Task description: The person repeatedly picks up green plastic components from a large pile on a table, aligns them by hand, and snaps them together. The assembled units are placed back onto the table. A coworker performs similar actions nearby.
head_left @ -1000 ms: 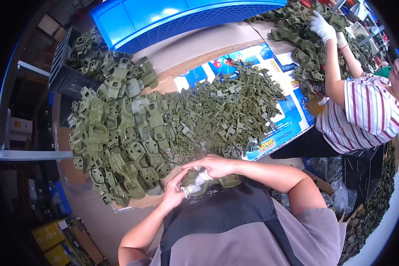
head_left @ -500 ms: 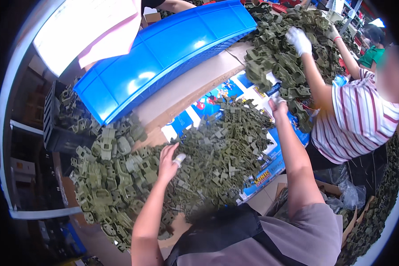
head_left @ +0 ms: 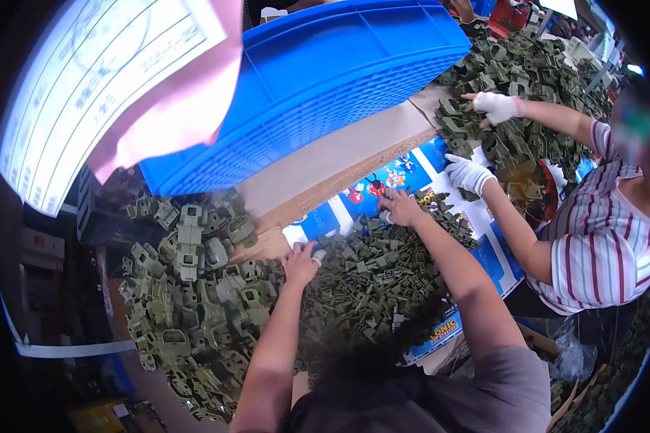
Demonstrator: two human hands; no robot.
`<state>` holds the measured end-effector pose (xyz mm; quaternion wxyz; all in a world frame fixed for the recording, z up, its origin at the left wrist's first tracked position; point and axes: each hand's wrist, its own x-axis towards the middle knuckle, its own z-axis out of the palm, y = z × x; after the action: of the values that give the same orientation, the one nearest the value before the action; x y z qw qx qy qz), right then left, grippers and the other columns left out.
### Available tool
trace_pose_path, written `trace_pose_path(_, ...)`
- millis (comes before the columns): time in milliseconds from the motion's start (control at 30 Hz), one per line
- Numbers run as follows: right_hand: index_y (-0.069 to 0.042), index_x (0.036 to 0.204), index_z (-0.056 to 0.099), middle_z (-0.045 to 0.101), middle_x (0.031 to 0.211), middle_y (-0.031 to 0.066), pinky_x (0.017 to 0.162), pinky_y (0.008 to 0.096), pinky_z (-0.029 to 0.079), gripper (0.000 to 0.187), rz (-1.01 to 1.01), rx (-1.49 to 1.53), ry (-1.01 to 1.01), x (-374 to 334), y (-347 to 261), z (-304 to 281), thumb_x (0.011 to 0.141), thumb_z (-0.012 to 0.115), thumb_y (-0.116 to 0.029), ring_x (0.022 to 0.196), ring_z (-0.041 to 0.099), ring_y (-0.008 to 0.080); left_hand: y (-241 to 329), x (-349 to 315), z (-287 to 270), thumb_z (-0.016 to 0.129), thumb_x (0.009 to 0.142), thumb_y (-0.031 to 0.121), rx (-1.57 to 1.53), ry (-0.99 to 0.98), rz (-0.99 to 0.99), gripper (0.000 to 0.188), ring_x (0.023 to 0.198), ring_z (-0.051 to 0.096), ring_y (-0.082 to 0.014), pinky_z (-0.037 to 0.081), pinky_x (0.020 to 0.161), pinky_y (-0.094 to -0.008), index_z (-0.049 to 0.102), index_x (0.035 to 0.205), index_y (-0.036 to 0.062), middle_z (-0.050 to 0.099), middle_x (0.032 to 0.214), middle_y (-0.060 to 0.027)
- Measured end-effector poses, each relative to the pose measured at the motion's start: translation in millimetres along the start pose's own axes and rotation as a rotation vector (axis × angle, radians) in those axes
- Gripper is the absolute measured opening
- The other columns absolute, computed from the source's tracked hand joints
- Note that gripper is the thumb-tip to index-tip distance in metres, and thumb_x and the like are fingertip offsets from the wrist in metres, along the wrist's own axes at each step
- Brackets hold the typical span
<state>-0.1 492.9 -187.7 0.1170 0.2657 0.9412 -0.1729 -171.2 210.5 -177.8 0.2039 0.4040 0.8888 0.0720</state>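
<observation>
A wide heap of small olive-green plastic parts (head_left: 368, 289) lies in front of me on a printed sheet (head_left: 339, 216). My left hand (head_left: 302, 265) is at the heap's far left edge, beside the cardboard. Its fingers reach forward and down, and a white cover wraps one digit. Farther right, my right hand (head_left: 403, 209) hovers over or touches the far edge of the heap, next to the sheet's coloured pictures. Its fingers are bent but apart, with a pale cover on one tip. I make out nothing held in either hand.
Larger green plastic parts (head_left: 188, 310) are piled at left. A blue crate (head_left: 325, 94) stands tilted behind the heap, with white and pink papers (head_left: 173, 94) at its left. At right, a co-worker's white-gloved hands (head_left: 469, 175) are near another green pile (head_left: 527, 94).
My right hand has moved left, from the heap's right side to its far edge. My left hand has shifted slightly right. The co-worker's hands have moved, and my view has shifted.
</observation>
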Motion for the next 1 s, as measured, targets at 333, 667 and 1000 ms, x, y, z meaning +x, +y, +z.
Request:
trace_pose_path(333,-0.026,0.122,0.055,0.048,0.130,0.0091,0.100,0.0381,0.038,0.044,-0.272,0.135,-0.034,-58.9,12.6,9.7,0.078,0.056,-0.020,0.122,0.043,0.0274,-8.4,-43.0,-14.8,0.051,0.085,0.037,-0.173,-0.016,0.156,0.049,0.116,0.045,-0.0358,0.033,0.097,-0.0482,0.042,0.133,0.0284,0.046,0.127,-0.0155)
trace_pose_path(667,-0.006,0.112,0.060,0.062,0.109,0.0167,0.092,0.0347,0.042,0.032,-0.047,0.638,0.260,-172.6,-14.4,-65.6,0.081,0.056,-0.006,0.106,0.057,0.0295,-107.2,-17.6,-169.0,0.071,0.076,0.021,-0.650,0.794,-0.056,0.081,0.119,0.043,-0.0330,0.036,0.097,-0.0391,0.023,0.141,0.0064,0.039,0.133,-0.0215)
trace_pose_path(1000,-0.003,0.115,0.058,0.063,0.105,0.0078,0.084,0.0300,0.045,0.033,-0.027,0.837,0.530,-121.5,21.5,-102.9,0.084,0.061,-0.016,0.097,0.057,0.0171,-110.4,51.6,-190.8,0.068,0.080,0.017,-1.115,0.613,0.084,0.069,0.105,0.052,-0.0195,0.044,0.085,-0.0303,0.027,0.133,-0.0013,0.050,0.120,-0.0150)
